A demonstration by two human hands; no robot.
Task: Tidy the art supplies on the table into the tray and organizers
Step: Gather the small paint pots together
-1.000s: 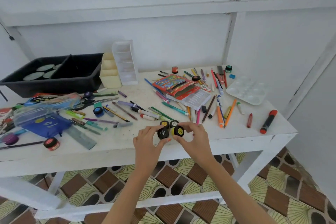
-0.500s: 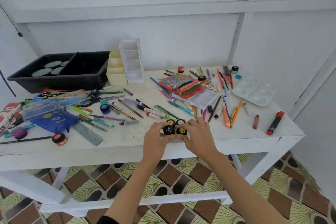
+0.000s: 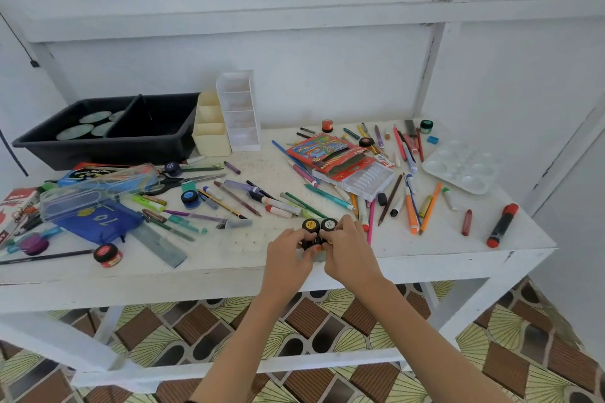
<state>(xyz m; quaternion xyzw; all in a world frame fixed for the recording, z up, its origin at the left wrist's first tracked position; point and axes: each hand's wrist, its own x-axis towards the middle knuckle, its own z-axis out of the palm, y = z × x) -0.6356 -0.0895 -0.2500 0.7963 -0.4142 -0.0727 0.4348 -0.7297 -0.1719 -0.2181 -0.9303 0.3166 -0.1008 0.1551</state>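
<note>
Several small black paint pots (image 3: 319,226) with yellow and pale lids sit bunched together near the table's front edge. My left hand (image 3: 288,253) and my right hand (image 3: 348,250) close in on the cluster from both sides, fingers curled round the nearer pots, which they mostly hide. A black two-compartment tray (image 3: 108,144) stands at the back left, with a cream organizer (image 3: 211,134) and a clear organizer (image 3: 240,111) beside it. Pens, pencils and markers (image 3: 411,206) lie scattered over the white table (image 3: 229,258).
A blue pencil case (image 3: 98,221) and clear box (image 3: 95,186) lie at the left, with a red-lidded pot (image 3: 107,253) and purple pot (image 3: 32,244). A coloured pencil box (image 3: 330,154) sits mid-table, a white palette (image 3: 463,167) and red marker (image 3: 501,226) at right.
Both hands lowered the two pots they held up and pressed them against the pots on the table, closing the cluster together. The camera view shifted slightly.
</note>
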